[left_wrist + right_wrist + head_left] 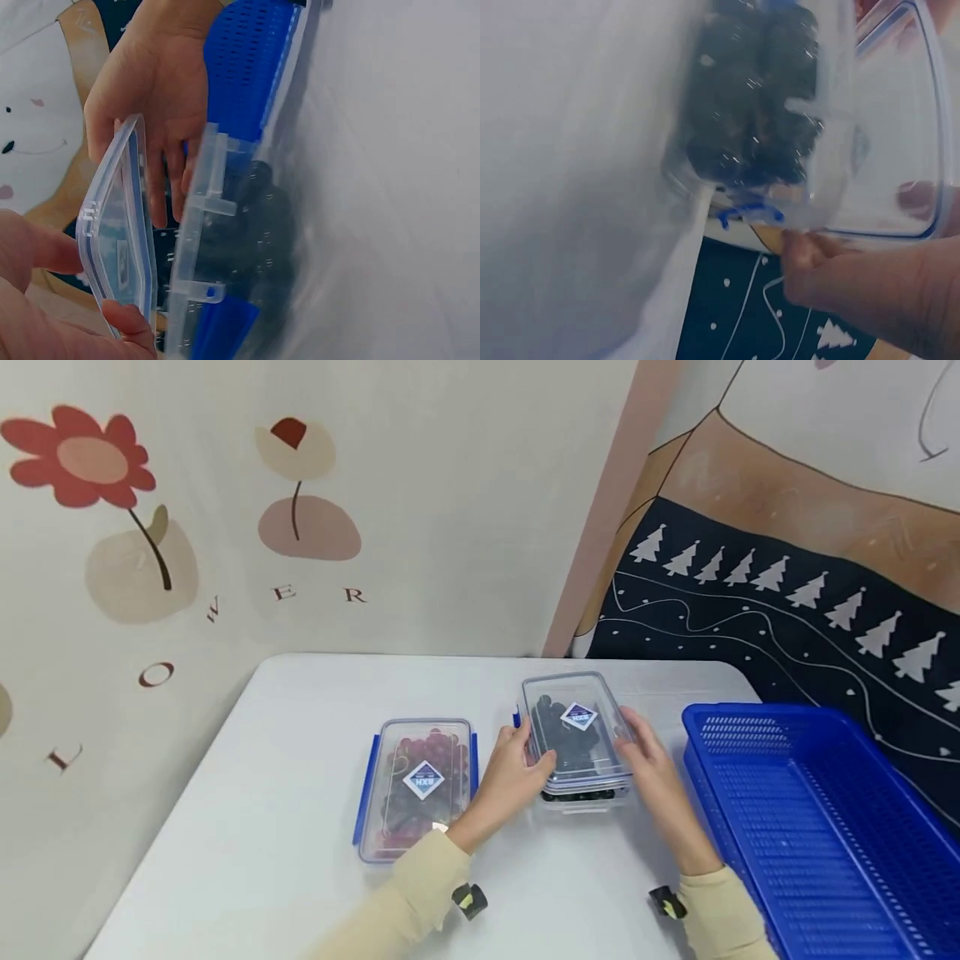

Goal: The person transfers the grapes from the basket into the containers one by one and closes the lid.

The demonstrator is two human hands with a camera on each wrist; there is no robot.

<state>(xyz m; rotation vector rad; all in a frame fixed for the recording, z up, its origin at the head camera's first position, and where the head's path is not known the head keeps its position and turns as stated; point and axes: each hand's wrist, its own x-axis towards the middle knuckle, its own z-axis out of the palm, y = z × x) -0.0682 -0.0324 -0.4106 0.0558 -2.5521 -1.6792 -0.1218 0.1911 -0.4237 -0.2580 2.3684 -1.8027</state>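
My left hand [513,772] grips the left edge of a clear lid [597,766], its thumb on top. At the opposite edge my right hand [654,768] pinches the same lid between thumb and fingers. The lid has a diamond label [579,717] and stands tilted just above a clear plastic box [585,808], with a gap between them in the left wrist view. Dark grapes [754,97] fill the box. A blue clip [225,326] hangs from the box's side. To the left sits a lidded box of red grapes [424,747], blue clips along its sides.
A large blue plastic basket [757,714] stands at the table's right side, close to my right forearm. Everything else rests on a white table [300,710]. A printed cloth wall [450,510] rises behind the table's far edge.
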